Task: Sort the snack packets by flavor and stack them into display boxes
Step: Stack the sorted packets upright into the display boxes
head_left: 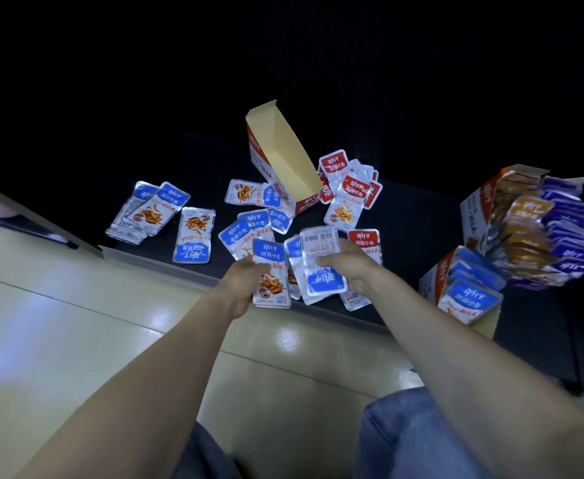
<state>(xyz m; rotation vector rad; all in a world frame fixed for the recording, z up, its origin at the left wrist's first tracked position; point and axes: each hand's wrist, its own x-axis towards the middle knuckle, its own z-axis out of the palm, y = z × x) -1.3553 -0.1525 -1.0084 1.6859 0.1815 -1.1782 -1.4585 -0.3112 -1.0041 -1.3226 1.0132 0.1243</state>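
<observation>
The flat foil packet (273,285) in my left hand (240,285) is silver, blue-banded, with orange print; the foil packet stack (321,252) in my right hand (349,267) shows white and blue. The open cardboard display box (287,157) is tan inside, red and white outside.

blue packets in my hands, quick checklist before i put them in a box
1. Left hand grips a blue packet, face up: ok.
2. Right hand grips a flipped packet, back side up with a blue band: facing not ok.
3. Empty display box is open with nothing inside: ok.
4. Room left in the blue-filled box: cannot tell.
5. Red packet lies by the right hand among blue ones: not ok.
</observation>
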